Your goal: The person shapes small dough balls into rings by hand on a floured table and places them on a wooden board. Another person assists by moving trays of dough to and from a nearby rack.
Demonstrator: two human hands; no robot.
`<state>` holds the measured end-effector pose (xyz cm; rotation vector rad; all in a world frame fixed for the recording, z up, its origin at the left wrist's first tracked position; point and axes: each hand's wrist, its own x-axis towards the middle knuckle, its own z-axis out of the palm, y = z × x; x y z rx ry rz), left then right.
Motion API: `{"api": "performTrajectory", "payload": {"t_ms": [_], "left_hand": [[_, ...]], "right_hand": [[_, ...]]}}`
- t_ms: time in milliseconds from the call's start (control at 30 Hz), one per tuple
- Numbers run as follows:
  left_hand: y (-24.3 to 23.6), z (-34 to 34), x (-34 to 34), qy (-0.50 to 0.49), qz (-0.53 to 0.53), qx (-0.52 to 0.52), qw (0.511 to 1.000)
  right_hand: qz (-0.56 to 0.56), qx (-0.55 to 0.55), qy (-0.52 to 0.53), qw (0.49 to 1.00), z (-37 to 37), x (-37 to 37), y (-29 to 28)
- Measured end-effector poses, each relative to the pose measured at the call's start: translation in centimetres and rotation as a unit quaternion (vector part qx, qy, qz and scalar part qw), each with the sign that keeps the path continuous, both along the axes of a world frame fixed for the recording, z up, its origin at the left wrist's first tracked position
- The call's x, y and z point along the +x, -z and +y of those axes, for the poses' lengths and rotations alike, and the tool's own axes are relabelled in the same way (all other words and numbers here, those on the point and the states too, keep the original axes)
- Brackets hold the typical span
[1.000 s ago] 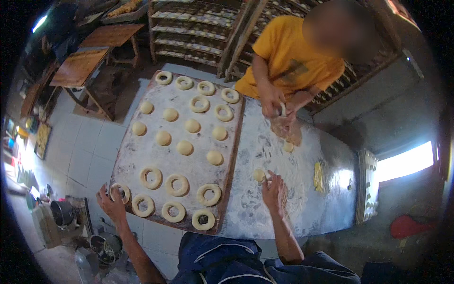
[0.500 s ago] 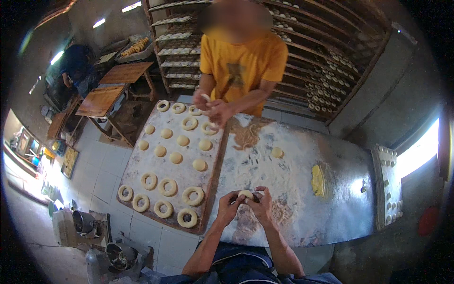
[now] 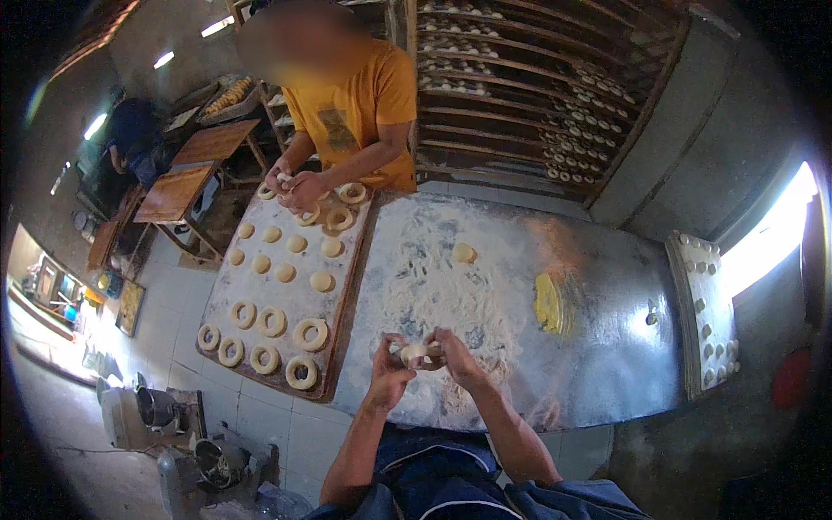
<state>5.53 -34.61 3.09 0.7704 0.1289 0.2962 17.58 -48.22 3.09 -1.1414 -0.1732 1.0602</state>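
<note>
My left hand (image 3: 389,374) and my right hand (image 3: 454,355) meet over the near part of a floured metal table (image 3: 607,347). Together they pinch a small pale piece of dough (image 3: 417,353) between the fingers. To the left lies a long floured wooden board (image 3: 347,295) with several dough rings (image 3: 309,334) at its near end and round dough balls (image 3: 285,272) in the middle. One loose dough ball (image 3: 464,253) rests on the table beyond my hands.
Across the table a person in an orange shirt (image 3: 351,104) handles dough at the board's far end. A yellow smear (image 3: 547,302) marks the table's right half. A tray of small dough pieces (image 3: 706,312) sits at the right edge. Wooden racks (image 3: 537,95) stand behind; a mixer (image 3: 152,412) is on the floor.
My left hand left the board's near corner and joined my right hand on a dough piece at the table. The view swung, so the person opposite now appears further left.
</note>
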Motion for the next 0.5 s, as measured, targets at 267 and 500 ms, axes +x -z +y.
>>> {"api": "performTrajectory", "payload": {"t_ms": [267,500], "left_hand": [[1.5,0.3,2.0,-0.190,0.116,0.430,0.875],[4.5,5.4,2.3,-0.261,0.069,0.387,0.882]], "right_hand": [[-0.354,-0.123,-0.028,0.927,2.7,-2.2,-1.4],[-0.245,-0.193,0.010,0.950,8.6,-3.0,0.6]]}}
